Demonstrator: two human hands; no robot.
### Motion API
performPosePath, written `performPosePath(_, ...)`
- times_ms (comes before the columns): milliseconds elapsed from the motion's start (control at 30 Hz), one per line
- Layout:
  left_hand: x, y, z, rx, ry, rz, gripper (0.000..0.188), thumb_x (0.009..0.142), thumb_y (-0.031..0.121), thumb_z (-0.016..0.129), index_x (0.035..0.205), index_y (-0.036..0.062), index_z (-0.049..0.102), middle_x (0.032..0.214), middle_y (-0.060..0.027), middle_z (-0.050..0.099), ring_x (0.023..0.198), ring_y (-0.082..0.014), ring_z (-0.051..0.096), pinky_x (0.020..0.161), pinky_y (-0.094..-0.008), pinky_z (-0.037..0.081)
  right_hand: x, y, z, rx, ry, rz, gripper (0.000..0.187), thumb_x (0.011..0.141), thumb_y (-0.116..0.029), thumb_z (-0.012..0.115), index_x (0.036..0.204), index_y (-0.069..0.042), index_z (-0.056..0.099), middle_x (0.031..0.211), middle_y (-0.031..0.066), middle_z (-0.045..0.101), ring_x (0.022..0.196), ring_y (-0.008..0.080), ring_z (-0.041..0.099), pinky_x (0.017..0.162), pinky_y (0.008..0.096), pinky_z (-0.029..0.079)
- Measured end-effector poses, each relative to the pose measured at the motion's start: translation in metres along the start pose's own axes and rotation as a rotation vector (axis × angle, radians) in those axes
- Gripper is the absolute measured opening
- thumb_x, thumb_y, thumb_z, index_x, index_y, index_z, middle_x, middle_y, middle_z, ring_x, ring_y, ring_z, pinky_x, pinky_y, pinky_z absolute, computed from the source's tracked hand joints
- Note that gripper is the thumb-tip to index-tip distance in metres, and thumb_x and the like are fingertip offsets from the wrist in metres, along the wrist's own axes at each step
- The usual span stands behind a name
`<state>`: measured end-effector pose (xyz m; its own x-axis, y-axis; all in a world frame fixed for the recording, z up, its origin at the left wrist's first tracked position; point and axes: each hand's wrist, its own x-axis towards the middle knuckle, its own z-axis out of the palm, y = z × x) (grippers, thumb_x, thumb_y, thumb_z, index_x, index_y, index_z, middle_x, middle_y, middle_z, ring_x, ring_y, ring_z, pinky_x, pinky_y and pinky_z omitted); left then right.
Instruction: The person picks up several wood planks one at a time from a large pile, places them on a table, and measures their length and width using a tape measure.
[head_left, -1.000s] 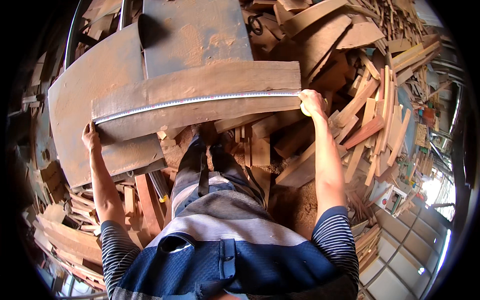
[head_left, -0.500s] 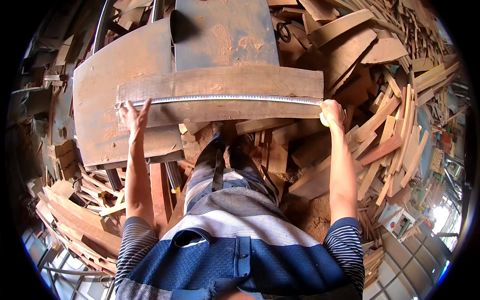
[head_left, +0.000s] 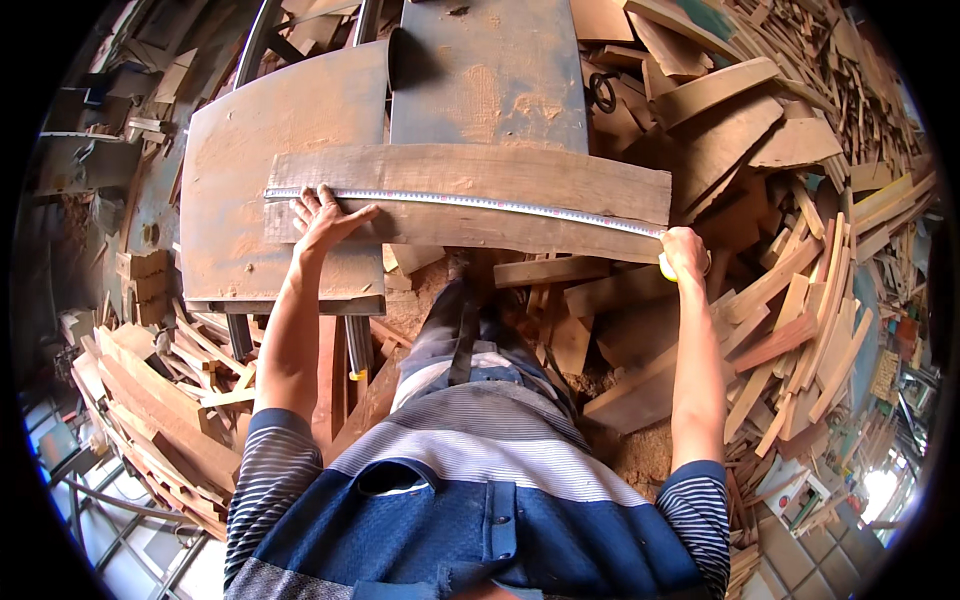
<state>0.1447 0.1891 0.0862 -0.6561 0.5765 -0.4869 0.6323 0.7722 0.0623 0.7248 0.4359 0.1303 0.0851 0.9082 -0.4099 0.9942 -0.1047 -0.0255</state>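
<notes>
A long brown wooden board (head_left: 450,165) lies across the dusty metal machine table (head_left: 250,130), its right part reaching past the table's edge. Along its length runs the pulled-out blade of a tape measure (head_left: 480,204). My left hand (head_left: 328,216) is spread on the board near its left end, fingertips at the blade and thumb pointing right. At the board's right end, my right hand (head_left: 686,252) is wrapped round the tape measure's case, of which a little yellow shows below the fingers.
Sawdust covers a second metal surface (head_left: 490,80) behind the board. Offcuts and long wooden strips (head_left: 800,300) are heaped on the right. A stack of curved planks (head_left: 160,400) stands at the lower left. More pieces lie around my feet.
My left hand has shifted right along the board from the blade's end, and its fingers have spread. The tape now slants slightly down toward my right hand. The whole view has shifted a little.
</notes>
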Motion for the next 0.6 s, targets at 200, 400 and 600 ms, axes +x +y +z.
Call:
performPosePath(200, 0.002, -0.004, 0.013, -0.053, 0.065, 0.002, 0.145, 0.064, 0.091, 0.067, 0.161, -0.0010, 0.012, 0.165, -0.0352, -0.005, 0.151, -0.0571, -0.013, 0.119, -0.0686, 0.000, 0.002, -0.002, 0.004, 0.037, -0.001, 0.053, 0.031, 0.093, -0.038, 0.062, 0.099, -0.011, 0.076, 0.105, 0.0164, 0.075, 0.103, 0.0375, 0.071, 0.086, 0.0480, 0.055)
performPosePath(400, 0.005, -0.012, 0.019, -0.066, 0.089, 0.015, 0.144, 0.064, 0.092, 0.065, 0.161, -0.0012, 0.013, 0.166, -0.0351, -0.004, 0.150, -0.0577, -0.012, 0.120, -0.0678, -0.001, -0.012, -0.015, -0.012, 0.060, -0.007, 0.080, 0.031, 0.094, -0.037, 0.062, 0.095, -0.009, 0.076, 0.102, 0.0169, 0.075, 0.099, 0.0376, 0.071, 0.083, 0.0471, 0.054)
performPosePath(600, 0.000, -0.004, 0.014, -0.066, 0.095, 0.024, 0.144, 0.065, 0.094, 0.062, 0.161, -0.0016, 0.014, 0.165, -0.0367, -0.003, 0.150, -0.0584, -0.010, 0.120, -0.0679, 0.000, 0.001, 0.003, -0.002, 0.059, -0.016, 0.017, 0.030, 0.089, -0.037, 0.063, 0.090, -0.009, 0.075, 0.100, 0.0176, 0.075, 0.097, 0.0377, 0.071, 0.081, 0.0479, 0.053)
